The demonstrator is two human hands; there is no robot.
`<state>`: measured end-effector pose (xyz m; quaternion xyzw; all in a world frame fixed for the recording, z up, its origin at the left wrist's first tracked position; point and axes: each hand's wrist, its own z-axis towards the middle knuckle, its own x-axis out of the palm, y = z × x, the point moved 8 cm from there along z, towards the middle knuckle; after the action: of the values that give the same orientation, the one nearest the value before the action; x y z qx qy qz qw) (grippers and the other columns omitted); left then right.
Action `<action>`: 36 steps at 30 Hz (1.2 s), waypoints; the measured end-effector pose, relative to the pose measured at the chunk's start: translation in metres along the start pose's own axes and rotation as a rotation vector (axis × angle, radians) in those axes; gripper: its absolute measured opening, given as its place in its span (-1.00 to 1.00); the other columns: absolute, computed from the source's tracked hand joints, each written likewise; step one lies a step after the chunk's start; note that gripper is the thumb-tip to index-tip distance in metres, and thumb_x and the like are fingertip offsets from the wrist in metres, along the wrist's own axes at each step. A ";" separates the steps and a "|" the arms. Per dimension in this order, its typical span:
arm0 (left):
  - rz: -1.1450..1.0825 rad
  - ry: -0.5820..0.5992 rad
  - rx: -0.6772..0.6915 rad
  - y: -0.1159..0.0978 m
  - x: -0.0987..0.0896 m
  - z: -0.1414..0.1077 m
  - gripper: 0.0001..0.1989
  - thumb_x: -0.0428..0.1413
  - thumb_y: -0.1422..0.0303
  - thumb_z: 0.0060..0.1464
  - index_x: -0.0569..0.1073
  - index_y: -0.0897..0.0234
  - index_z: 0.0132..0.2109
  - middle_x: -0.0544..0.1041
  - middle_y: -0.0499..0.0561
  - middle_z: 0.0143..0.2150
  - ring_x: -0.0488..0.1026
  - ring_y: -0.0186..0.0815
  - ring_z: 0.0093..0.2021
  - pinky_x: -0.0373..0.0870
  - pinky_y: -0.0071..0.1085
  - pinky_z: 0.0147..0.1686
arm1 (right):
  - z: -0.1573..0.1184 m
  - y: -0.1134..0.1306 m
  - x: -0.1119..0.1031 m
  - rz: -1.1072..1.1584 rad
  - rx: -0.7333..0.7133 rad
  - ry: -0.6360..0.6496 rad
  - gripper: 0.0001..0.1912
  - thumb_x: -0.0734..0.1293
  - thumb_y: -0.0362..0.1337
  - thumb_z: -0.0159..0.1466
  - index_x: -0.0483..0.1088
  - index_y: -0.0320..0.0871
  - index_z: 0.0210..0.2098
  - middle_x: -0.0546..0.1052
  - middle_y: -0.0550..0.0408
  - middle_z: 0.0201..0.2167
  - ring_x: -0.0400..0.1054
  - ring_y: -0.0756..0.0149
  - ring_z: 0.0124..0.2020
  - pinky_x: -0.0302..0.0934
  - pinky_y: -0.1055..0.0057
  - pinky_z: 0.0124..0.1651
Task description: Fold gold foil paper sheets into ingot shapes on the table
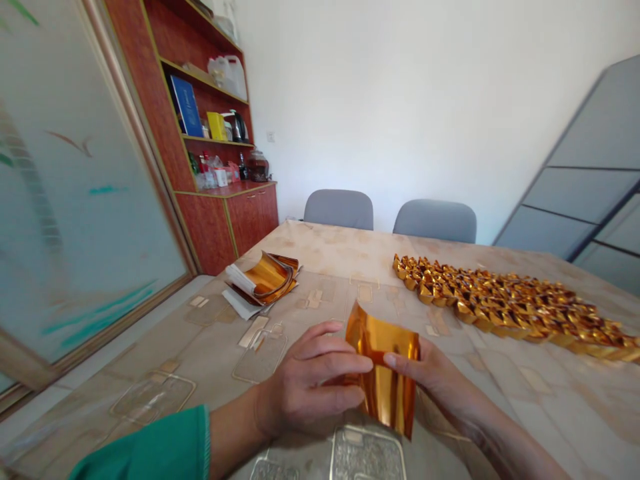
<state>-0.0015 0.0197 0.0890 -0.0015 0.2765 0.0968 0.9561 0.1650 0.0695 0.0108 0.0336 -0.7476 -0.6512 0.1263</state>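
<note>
A curved sheet of shiny gold foil paper [384,340] is held up over the table in front of me. My right hand [413,363] grips its right side, thumb across the front and the other fingers hidden behind. On the left, my left hand [315,373] has its fingers along the sheet's left edge, some of them over its front; the thumb's contact cannot be made out. Farther off on the left lies a loose stack of gold foil sheets [270,277], bent upward, with pale undersides. To the right stand rows of folded gold paper pieces [505,300].
The table [320,300] has a patterned, clear-looking cover. Two grey chairs [339,208] stand at its far side. A red-brown shelf cabinet [220,160] with bottles and a kettle is at the back left, beside a frosted glass door [85,187]. Grey panels [585,153] lean at the right.
</note>
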 end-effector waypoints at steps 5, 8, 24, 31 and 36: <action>0.013 0.071 -0.194 0.024 0.009 -0.004 -0.78 0.07 0.55 0.18 0.50 0.16 -0.11 0.50 0.02 0.13 0.41 -0.23 0.08 0.21 -0.06 0.21 | -0.009 0.031 -0.018 -0.371 -0.390 -0.231 -0.77 0.40 -0.07 0.24 0.52 -0.11 -0.30 0.60 0.04 -0.39 0.48 0.17 -0.37 0.36 0.25 -0.30; -0.029 0.054 -0.438 0.044 0.014 -0.014 -0.62 0.20 0.43 0.06 0.36 0.22 0.04 0.41 0.18 0.15 0.36 -0.10 0.12 0.31 -0.02 0.12 | -0.033 0.064 -0.009 -0.796 -0.831 -0.301 -0.83 0.32 -0.18 0.35 0.52 -0.12 -0.24 0.58 0.03 -0.35 0.43 0.18 -0.31 0.31 0.23 -0.23; -0.109 0.601 -0.315 0.013 0.065 -0.037 -0.76 0.07 0.46 0.11 0.43 0.22 -0.05 0.55 0.06 -0.06 0.45 -0.20 -0.14 0.40 -0.28 -0.12 | -0.055 0.010 0.004 -1.404 -0.719 0.425 -0.59 0.28 -0.45 0.21 0.43 -0.15 0.05 0.54 -0.05 0.06 0.38 0.16 0.08 0.30 0.24 0.13; -0.072 0.620 -0.298 0.001 0.063 -0.043 -0.83 0.00 0.51 0.16 0.43 0.25 -0.14 0.55 0.07 -0.17 0.45 -0.24 -0.20 0.43 -0.33 -0.16 | -0.066 0.024 0.013 -1.483 -0.934 0.400 -0.73 0.23 -0.29 0.37 0.45 -0.14 0.01 0.57 -0.03 0.03 0.39 0.17 0.05 0.25 0.24 0.16; -0.126 0.613 -0.385 0.006 0.060 -0.045 -0.88 0.02 0.53 0.11 0.39 0.23 -0.26 0.53 0.02 -0.20 0.43 -0.27 -0.22 0.43 -0.39 -0.22 | -0.060 0.038 -0.015 -1.482 -0.993 -0.002 -0.79 0.22 -0.34 0.40 0.45 -0.17 -0.06 0.59 -0.05 -0.10 0.39 0.16 -0.10 0.27 0.21 -0.01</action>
<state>0.0234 0.0344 0.0188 -0.2273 0.5263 0.0831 0.8151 0.1976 0.0204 0.0527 0.4493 -0.1657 -0.8145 -0.3276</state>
